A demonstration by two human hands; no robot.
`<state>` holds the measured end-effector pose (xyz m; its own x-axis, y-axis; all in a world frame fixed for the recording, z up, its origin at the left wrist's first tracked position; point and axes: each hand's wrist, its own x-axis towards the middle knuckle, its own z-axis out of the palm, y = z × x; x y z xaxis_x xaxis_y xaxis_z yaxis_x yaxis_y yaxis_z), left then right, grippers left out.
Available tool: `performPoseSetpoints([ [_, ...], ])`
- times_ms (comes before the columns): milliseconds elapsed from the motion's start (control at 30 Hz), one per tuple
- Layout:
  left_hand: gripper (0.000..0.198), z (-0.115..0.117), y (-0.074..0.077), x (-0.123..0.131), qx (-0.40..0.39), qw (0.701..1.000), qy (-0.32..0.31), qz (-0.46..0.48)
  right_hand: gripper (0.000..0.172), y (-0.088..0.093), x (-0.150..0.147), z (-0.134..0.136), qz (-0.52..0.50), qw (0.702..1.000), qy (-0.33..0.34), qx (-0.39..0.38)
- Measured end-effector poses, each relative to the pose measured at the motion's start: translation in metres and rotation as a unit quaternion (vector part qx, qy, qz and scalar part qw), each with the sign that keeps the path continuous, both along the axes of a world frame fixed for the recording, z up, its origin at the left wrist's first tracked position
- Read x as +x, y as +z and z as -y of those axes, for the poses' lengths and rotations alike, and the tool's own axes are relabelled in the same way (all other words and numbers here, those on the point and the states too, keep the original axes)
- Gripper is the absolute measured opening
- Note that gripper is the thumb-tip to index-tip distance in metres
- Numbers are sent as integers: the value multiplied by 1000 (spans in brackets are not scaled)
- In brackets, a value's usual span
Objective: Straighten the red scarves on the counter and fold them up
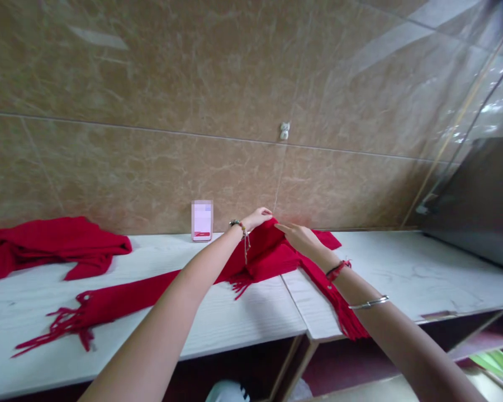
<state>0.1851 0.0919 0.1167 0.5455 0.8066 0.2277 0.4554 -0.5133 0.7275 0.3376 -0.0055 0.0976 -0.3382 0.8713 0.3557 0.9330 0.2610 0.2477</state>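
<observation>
A red fringed scarf [134, 294] lies across the white counter, bunched and folded in the middle, with one fringed end stretched to the left. Another fringed part hangs over the front edge on the right. At the raised fold, my left hand [257, 218] pinches the scarf's upper left side, fingers closed. My right hand [305, 241] grips the same fold from the right, with its index finger pointing left along the cloth. Its other fingers are partly hidden. Only a small gap separates the two hands.
A second heap of red cloth [54, 245] lies on the counter [402, 268] at the left. A phone [202, 221] leans against the tiled wall. A large dark appliance [478, 201] stands at the right end. Open shelves [343, 363] sit below the counter.
</observation>
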Motion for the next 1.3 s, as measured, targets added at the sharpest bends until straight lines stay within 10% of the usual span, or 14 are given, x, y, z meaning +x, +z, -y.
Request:
performPoseSetpoints([
  [200,59,38,-63,11,36,991,5,-130,47,-72,47,-5,-12,994,-56,-96],
  [433,56,70,-95,-41,200,935,42,-290,43,-74,42,-14,-110,991,-16,-78],
  [900,64,55,-78,-157,123,953,-35,-275,34,-59,-29,24,4,998,17,-52],
  [1100,71,61,-108,-159,189,940,2,-285,30,-63,-26,11,-10,998,3,-63],
  [1300,63,64,-84,-160,250,919,61,-298,36,-64,-16,12,-87,995,-14,-37],
])
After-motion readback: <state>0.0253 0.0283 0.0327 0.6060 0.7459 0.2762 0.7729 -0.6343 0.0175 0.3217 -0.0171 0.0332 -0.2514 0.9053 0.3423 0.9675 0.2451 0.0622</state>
